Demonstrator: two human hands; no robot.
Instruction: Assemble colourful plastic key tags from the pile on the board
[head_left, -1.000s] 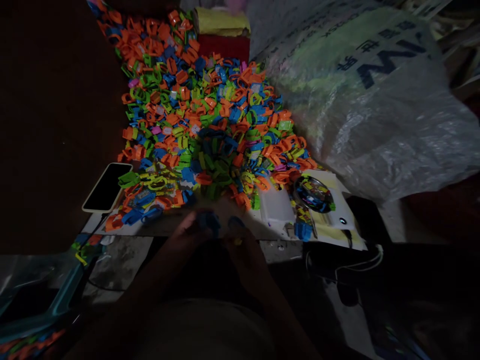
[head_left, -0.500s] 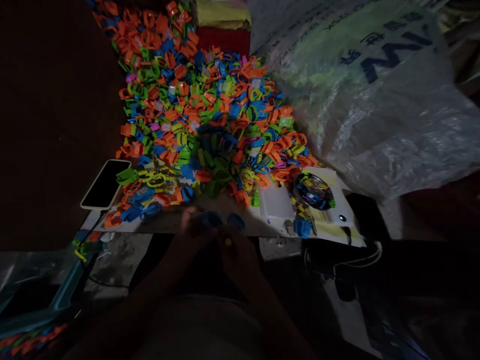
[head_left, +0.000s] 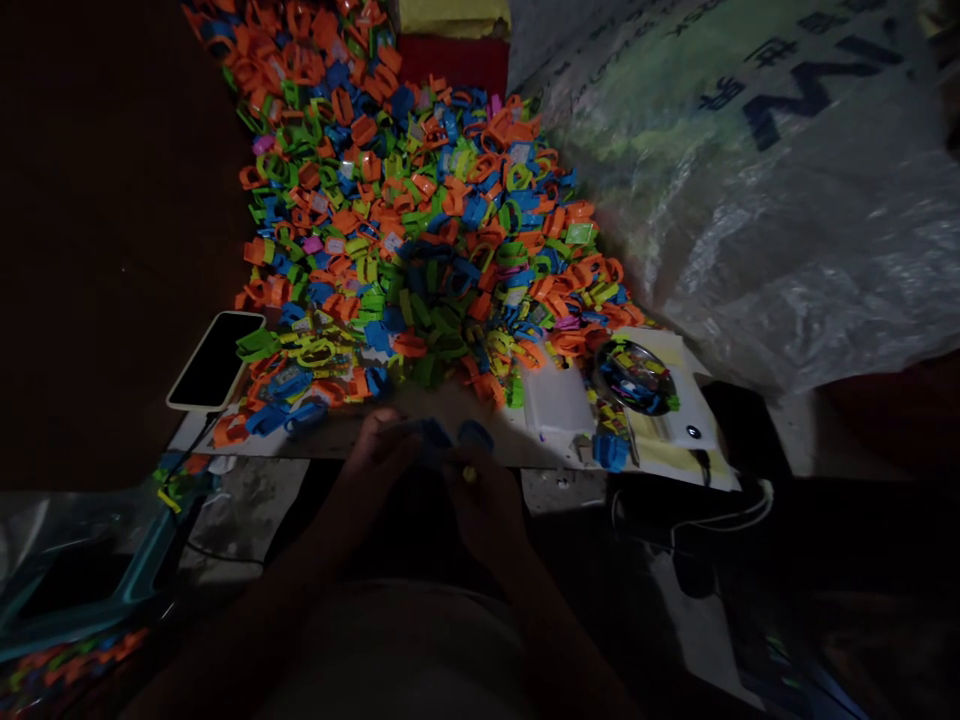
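Near the front edge of the table, my left hand (head_left: 375,455) is closed around one side of a blue plastic toy watch (head_left: 436,436). Its curved blue strap end (head_left: 474,434) shows by my right hand (head_left: 487,505). That hand is also closed, its fingers against the watch. From its grip sticks out a small yellow end (head_left: 469,474) of something too dark to name. Shadow hides most of the fingertips. Beyond both hands spreads a large heap of toy watches (head_left: 420,210) in orange, green, blue and yellow.
A phone (head_left: 217,360) with a cable lies at the left. To the right are a translucent white box (head_left: 556,400), a round bowl (head_left: 636,378) of small coloured parts, and a blue piece (head_left: 610,452). A big plastic bag (head_left: 750,240) stands at the back right.
The view has shifted slightly. My hands stay together at the table's edge with the blue watch, its strap end turned a little, and the yellow end shows slightly further right and higher.
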